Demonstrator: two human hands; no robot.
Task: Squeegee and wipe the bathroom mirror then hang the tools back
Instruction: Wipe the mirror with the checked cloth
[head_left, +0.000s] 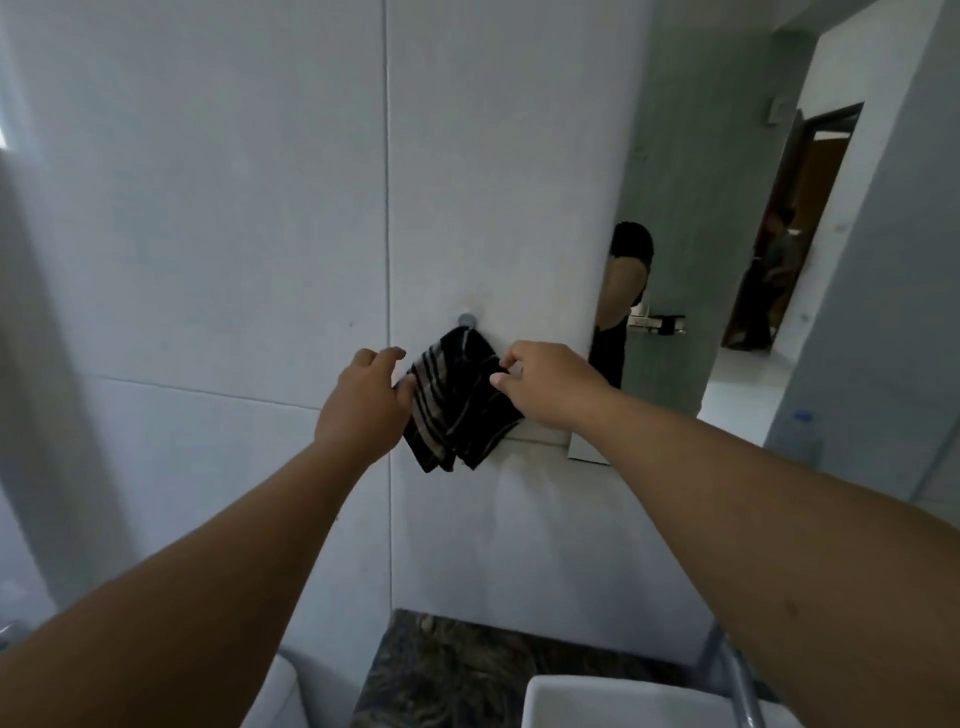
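Both hands (452, 395) pinch hanging striped cloth (457, 400).

Black striped cloth (457, 400) hangs folded from wall hook (467, 318) — beside mirror (727, 260).

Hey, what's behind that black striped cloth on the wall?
The cloth hangs from a round hook against the white tiled wall. Both hands, left hand and right hand, pinch its edges. The wall directly behind it is covered.

A white basin (597, 701) sits on a dark mottled counter (441, 670) below the pale tiled wall (208, 234).
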